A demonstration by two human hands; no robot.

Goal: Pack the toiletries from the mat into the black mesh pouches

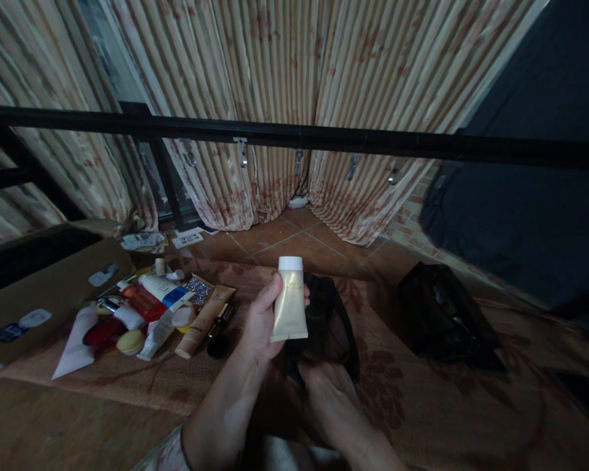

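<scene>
In the middle of the head view my left hand (pixel 266 314) is closed around a pale gold squeeze tube (pixel 290 307), held upright with its white cap at the top. Behind the tube, a black mesh bag (pixel 346 320) rests on the patterned rug. My right hand (pixel 326 383) is closed at the bag's near edge, fingers curled; the fingertips are hidden. Left of my forearm lies a pile of cosmetics, among them a tan tube (pixel 206 320), a pink tube (pixel 76 343), a red bottle (pixel 144 301) and a white-and-blue tube (pixel 164 291).
A cardboard box (pixel 112 258) stands at the left. Another black mesh bag (pixel 446 320) sits on the rug (pixel 383 412) to the right. A black rail (pixel 275 134) with metal hooks crosses in front of the striped curtains (pixel 275 59). Papers (pixel 144 242) lie on the tiles.
</scene>
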